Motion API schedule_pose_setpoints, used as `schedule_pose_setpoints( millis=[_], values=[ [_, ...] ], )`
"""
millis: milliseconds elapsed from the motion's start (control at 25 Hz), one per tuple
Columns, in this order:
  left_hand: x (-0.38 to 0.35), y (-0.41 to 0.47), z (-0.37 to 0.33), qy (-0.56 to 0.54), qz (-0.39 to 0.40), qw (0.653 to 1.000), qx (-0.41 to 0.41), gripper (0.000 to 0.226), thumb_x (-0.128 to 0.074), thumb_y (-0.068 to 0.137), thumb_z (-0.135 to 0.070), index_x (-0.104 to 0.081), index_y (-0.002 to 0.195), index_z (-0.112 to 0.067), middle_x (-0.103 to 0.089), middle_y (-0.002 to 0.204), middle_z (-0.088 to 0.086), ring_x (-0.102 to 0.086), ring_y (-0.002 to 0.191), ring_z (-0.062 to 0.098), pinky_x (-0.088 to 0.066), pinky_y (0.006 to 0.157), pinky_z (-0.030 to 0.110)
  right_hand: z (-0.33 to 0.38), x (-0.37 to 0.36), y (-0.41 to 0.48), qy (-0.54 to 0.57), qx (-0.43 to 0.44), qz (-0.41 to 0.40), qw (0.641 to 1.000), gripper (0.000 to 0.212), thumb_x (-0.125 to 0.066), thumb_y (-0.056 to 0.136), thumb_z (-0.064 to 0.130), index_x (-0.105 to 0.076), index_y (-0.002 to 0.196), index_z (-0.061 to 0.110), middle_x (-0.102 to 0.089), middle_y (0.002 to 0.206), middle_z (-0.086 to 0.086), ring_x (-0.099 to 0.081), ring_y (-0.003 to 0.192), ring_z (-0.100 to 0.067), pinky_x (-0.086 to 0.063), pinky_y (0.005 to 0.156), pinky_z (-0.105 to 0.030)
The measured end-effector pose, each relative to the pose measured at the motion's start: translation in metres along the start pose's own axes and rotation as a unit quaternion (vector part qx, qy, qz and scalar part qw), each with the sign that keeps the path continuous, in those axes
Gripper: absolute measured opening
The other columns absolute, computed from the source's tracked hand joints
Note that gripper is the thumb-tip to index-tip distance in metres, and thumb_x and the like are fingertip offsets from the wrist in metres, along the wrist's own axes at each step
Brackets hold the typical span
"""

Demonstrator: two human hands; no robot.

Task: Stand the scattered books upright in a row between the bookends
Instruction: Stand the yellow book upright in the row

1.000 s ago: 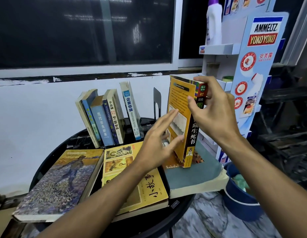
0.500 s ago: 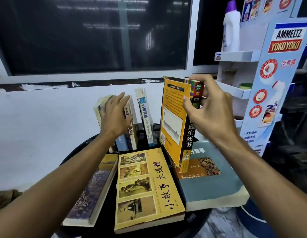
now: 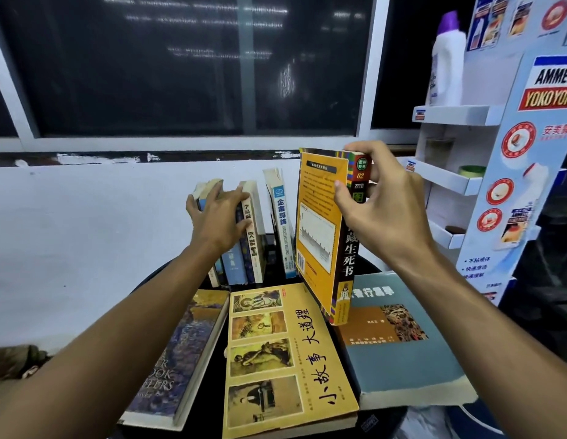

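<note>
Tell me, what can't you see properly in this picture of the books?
Head view:
- Spines of the leftmost standing books: covered by the left hand.
- Title on the painted-cover book: partly behind the left forearm.
- Bookends: none shows; maybe behind the orange book in the right hand.
- Orange book's small print: too small.

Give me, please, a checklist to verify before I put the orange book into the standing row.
1. Grip: the right hand holds the orange paperback book with a black spine, thumb on the cover, fingers round the spine: ok.
2. Support: the left hand rests on the tops of the leaning paperback books: ok.
3. Row straight: the white-and-blue-spined book stands tilted, apart from the others: not ok.
4. Place: the bookend on the right is hidden behind the orange book: cannot tell.
5. Clearance: the orange book's lower corner is free of the flat grey-blue book: cannot tell.
</note>
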State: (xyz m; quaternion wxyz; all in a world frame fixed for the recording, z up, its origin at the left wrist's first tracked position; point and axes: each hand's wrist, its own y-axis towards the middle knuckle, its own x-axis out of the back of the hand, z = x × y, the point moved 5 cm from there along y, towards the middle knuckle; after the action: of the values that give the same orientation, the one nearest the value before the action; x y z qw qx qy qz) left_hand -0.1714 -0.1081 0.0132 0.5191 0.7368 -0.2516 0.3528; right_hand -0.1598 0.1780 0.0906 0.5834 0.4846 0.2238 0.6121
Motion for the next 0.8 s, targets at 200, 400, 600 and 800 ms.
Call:
schedule_pose_setpoints(
  millis=[200,400,600,800],
  values=[
    [0.0,0.003,-0.014,0.018,-0.041,0.999,-0.01,0.062,-0.071,0.088,-0.047,-0.045,0.144,-0.036,-0.048,0.153,-0.004,-0.016,0.154,0.017,0.004,0.112,0.069,-0.01,-0.022,0.011,-0.02,0.008,0.003,1.0,0.039,-0.071,0.091,0.016,-0.054,0.127,0.017,-0.07,0.089,0.009,-0.065,0.074,0.004,-0.05,0.069,-0.007],
    [-0.001,0.019,-0.051,-0.001,-0.029,0.997,-0.065,0.071,-0.067,0.087,-0.057,-0.038,0.149,-0.041,-0.047,0.153,-0.01,-0.023,0.152,0.016,0.006,0.113,0.066,-0.027,-0.05,0.021,-0.034,0.012,0.014,0.999,0.039,-0.068,0.092,0.015,-0.053,0.128,0.016,-0.069,0.085,0.005,-0.061,0.069,-0.004,-0.044,0.065,-0.005],
    [-0.008,0.029,-0.056,0.01,-0.021,0.997,-0.069,0.064,-0.07,0.088,-0.052,-0.043,0.145,-0.041,-0.054,0.147,-0.011,-0.045,0.141,0.017,0.0,0.114,0.063,-0.047,-0.08,0.026,-0.032,0.017,0.023,0.999,0.043,-0.067,0.093,0.015,-0.049,0.131,0.017,-0.071,0.094,0.002,-0.067,0.078,-0.01,-0.057,0.073,-0.026],
    [-0.013,0.031,-0.053,0.001,-0.037,0.998,-0.058,0.061,-0.071,0.09,-0.044,-0.046,0.145,-0.04,-0.053,0.148,-0.013,-0.051,0.136,0.016,-0.006,0.115,0.061,-0.069,-0.107,0.028,-0.019,0.021,0.002,1.0,0.044,-0.066,0.093,0.015,-0.048,0.134,0.016,-0.074,0.107,-0.004,-0.071,0.089,-0.018,-0.059,0.079,-0.037]
  ],
)
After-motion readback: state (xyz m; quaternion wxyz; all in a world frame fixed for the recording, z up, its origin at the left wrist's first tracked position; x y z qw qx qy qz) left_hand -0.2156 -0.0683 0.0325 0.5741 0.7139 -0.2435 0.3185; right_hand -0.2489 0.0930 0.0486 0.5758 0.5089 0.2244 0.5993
